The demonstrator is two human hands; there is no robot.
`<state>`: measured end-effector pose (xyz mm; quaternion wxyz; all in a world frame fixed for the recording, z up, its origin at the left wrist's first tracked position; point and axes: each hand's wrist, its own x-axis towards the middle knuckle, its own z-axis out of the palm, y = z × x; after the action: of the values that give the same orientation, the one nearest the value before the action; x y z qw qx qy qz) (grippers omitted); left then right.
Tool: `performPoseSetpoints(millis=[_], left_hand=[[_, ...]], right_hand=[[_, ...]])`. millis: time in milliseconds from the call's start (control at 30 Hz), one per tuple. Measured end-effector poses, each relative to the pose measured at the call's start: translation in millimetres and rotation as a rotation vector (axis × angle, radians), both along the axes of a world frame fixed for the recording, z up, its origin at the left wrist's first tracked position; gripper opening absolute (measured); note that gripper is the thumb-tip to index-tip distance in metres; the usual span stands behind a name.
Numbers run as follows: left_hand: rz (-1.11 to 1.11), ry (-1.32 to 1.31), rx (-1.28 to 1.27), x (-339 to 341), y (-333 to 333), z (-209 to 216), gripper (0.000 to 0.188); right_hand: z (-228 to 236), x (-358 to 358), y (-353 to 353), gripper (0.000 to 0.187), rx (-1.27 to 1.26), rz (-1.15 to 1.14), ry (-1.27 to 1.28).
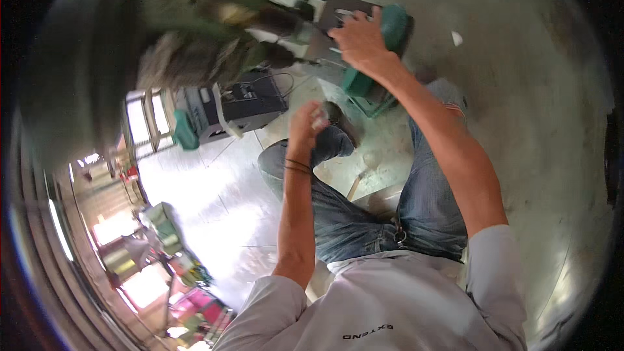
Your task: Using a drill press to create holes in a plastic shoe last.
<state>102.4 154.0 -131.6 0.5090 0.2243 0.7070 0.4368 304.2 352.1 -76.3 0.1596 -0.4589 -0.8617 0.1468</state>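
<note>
My right hand (361, 38) reaches over a low case with a dark brown top (325, 45), its fingers apart and nothing visible in them. Rounded green pieces (394, 26) sit along the right side of that case, close to my wrist. Nearer to me, my left hand (308, 122) is raised above my left foot with its fingers curled in. Something pale shows at those fingers, too blurred to name. Small metal-looking items on the case top are partly covered by my right hand.
A large blurred dark green shape (175, 32) fills the upper left. Below it stands a dark box (260, 101) with a cable and a green corner piece. A wooden-handled tool (355, 186) lies between my legs; a white scrap (457, 39) is on the floor.
</note>
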Motion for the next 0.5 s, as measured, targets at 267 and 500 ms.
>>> performPoseSetpoints(millis=[267, 500], left_hand=[[-0.16, 0.475, -0.158, 3.0, -69.4, 33.0, 0.054], [-0.128, 0.686, 0.064, -54.7, -35.2, 20.2, 0.052]], right_hand=[[25.4, 4.1, -95.7, 0.026, -0.033, 0.048, 0.657], [-29.5, -136.3, -78.9, 0.048, -1.558, -0.163, 1.31]])
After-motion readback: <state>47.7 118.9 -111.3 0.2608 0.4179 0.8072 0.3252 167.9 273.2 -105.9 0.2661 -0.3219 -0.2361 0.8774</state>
